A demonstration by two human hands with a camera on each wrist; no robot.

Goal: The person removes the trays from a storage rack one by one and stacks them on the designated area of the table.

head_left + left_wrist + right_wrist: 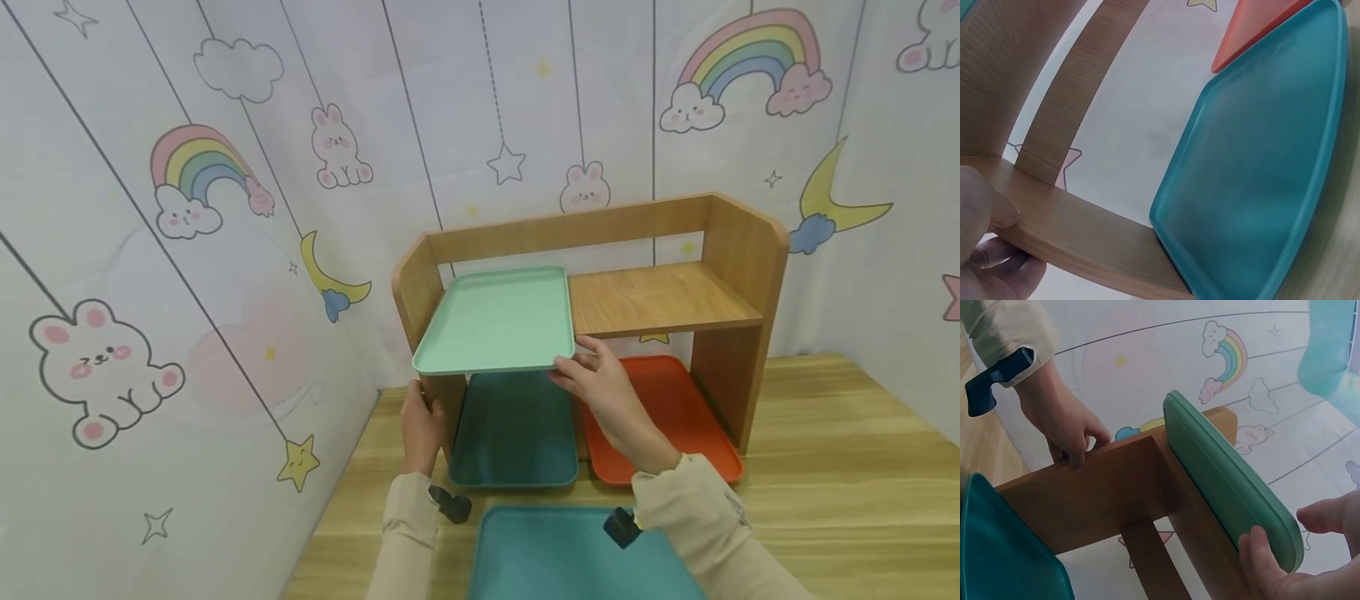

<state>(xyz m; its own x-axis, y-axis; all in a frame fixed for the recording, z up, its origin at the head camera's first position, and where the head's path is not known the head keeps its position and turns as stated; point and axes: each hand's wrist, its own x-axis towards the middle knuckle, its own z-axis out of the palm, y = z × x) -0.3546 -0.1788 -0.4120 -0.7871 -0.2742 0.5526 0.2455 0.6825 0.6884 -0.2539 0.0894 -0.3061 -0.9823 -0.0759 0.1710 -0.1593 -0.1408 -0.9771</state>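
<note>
A light green tray lies on the left part of the upper board of a wooden desk shelf, its front edge jutting out past the board. My right hand holds the tray's front right corner; in the right wrist view, fingers touch the underside and another digit is at the upper side. My left hand grips the front edge of the shelf's left side panel, below the tray.
Under the upper board, a dark teal tray stands on the left and a red-orange tray on the right. A blue tray lies in front on the wood-grain table. A printed curtain hangs behind.
</note>
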